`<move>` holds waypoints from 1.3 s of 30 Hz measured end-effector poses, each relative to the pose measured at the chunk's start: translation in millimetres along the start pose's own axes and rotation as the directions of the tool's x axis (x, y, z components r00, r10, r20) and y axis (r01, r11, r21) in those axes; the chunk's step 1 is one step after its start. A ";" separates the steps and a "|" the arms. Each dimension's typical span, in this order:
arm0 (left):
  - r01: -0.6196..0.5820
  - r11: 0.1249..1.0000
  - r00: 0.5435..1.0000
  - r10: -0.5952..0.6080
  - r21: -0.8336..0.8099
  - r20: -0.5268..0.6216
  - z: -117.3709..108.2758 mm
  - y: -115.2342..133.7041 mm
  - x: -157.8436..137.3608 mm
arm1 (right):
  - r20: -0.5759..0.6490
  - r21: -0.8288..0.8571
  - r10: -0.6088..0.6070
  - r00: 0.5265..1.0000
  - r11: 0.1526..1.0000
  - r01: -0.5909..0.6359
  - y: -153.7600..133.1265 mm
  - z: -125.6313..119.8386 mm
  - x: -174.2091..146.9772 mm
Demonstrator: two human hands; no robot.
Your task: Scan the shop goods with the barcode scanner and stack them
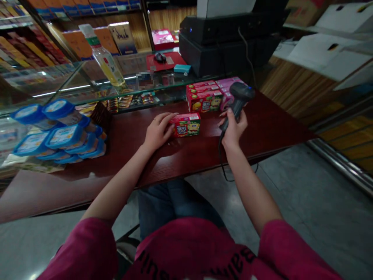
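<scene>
On the dark red wooden counter, my left hand (159,130) is closed around the left end of a small red box (188,125) with a yellow cartoon figure on its front. My right hand (234,128) grips the handle of a black barcode scanner (240,95), its head raised and its cable hanging past the counter's front edge. Just behind the scanner and the box stands a block of similar red boxes (204,102), with pink boxes (226,97) at its right, partly hidden by the scanner.
Blue-lidded plastic tubs (67,136) are stacked at the left. Behind stand a glass display case (134,87), a bottle (106,64) with yellow liquid, a mouse (160,57) on a red pad, a light-blue packet (182,69) and a black register machine (215,50). White cartons (320,54) sit at the right.
</scene>
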State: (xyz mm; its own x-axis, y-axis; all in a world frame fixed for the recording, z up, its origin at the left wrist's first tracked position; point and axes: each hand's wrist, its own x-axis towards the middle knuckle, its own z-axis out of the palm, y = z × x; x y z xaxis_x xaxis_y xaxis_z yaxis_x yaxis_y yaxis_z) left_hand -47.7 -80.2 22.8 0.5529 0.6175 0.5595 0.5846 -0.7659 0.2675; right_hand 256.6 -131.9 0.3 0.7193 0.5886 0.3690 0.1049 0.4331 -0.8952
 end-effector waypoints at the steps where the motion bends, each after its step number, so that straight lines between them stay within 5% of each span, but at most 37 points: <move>1: -0.051 0.998 0.997 0.052 -0.022 0.058 8.5 11.6 5.8 | -0.037 -0.027 -0.007 0.999 1.000 0.006 6.7 -12.4 6.4; 6: -0.123 0.990 0.985 0.130 -0.070 0.115 53.7 43.6 42.8 | -0.146 -0.109 -0.044 0.988 0.994 0.028 31.6 -46.6 20.4; 13: -0.022 0.999 1.000 0.023 -0.045 0.020 92.2 48.2 93.0 | -0.106 0.002 0.018 0.994 1.000 -0.018 32.5 -38.4 12.9; 23: 0.043 0.994 0.997 -0.037 0.096 -0.065 108.1 52.6 102.3 | -0.049 0.155 0.147 0.988 0.978 -0.138 -13.6 -31.6 -7.1; 27: 0.078 0.981 0.994 -0.063 0.180 -0.089 95.2 58.0 80.3 | 0.136 0.224 0.195 0.971 0.949 -0.222 -33.6 -25.3 -20.0; 30: 0.028 0.968 0.995 -0.005 0.251 -0.095 67.0 45.0 43.4 | 0.384 0.197 0.268 0.884 0.911 -0.362 -39.0 -16.1 -36.4; 33: 0.007 0.935 0.990 0.044 0.355 -0.134 23.8 17.0 -8.4 | 0.613 0.076 0.357 0.705 0.861 -0.502 -35.5 6.3 -54.9; 36: 0.065 0.893 0.980 0.026 0.445 -0.196 -27.8 -13.3 -65.3 | 0.745 -0.024 0.393 0.539 0.824 -0.566 -32.5 44.6 -76.3; 39: 0.195 0.852 0.957 -0.056 0.487 -0.285 -81.4 -36.2 -114.5 | 0.816 -0.059 0.384 0.432 0.798 -0.599 -34.4 87.8 -100.1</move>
State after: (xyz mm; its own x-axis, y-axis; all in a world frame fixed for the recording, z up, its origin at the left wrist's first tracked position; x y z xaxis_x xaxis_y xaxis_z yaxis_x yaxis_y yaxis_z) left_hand -180.5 -137.7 12.9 0.3267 0.5825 0.7442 0.8946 -0.4446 -0.0448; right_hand 120.7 -145.7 16.1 -0.2091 0.9777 0.0191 -0.3070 -0.0471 -0.9505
